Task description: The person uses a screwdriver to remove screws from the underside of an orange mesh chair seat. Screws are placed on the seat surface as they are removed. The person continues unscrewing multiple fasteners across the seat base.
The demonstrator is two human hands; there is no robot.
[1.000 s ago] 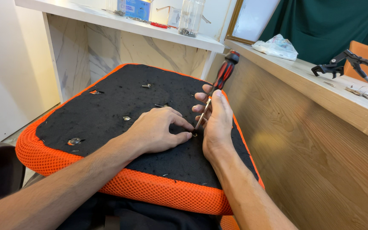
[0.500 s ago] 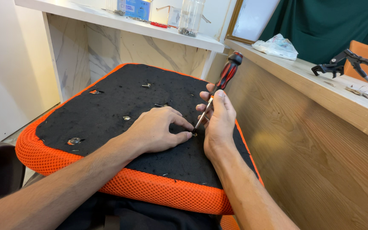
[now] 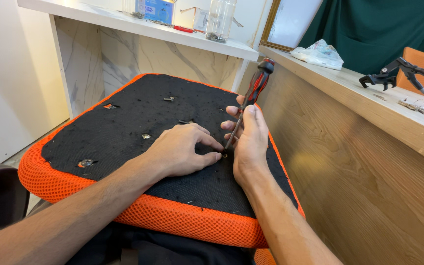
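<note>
Screwdriver on the seat base

My right hand (image 3: 249,142) fingers grip the red-and-black screwdriver (image 3: 247,106) by its shaft, tip at a screw (image 3: 225,155) on the black underside of the orange seat cushion (image 3: 138,122); my left hand (image 3: 180,149) fingers pinch narrowly beside that screw

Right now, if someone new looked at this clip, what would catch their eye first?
The bright orange-edged seat cushion, lying underside up with its black fabric showing, fills the middle. On it, the right hand holds a red-and-black screwdriver tilted, tip down at a spot beside the left hand, whose fingertips press there. A few metal fasteners dot the black fabric to the left.
</note>
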